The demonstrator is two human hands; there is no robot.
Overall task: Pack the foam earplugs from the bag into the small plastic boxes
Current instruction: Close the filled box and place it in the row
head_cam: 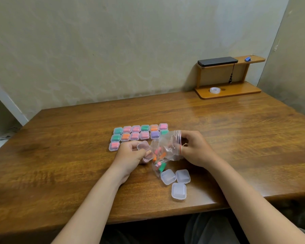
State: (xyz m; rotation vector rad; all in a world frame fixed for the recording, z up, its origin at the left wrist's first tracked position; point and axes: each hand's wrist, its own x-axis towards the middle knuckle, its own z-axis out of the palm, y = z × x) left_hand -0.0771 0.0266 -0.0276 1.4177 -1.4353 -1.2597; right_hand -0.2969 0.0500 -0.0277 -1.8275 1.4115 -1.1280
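Packing well advanced: filled boxes (136,133) stand in rows on the far tabletop (60,155), and three empty boxes (178,180) lie near. The left hand (130,154) grips an open box (144,150). The right hand (194,148) pinches the mouth of the bag (165,150), which hangs between the hands with loose earplugs (159,164) inside. No writing is legible.

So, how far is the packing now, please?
Done: at least thirteen filled boxes lie in rows. In hand: the left hand holds an open box, and the right hand holds the bag by its zip. Left: earplugs are in the bag, and three empty boxes lie beside it.
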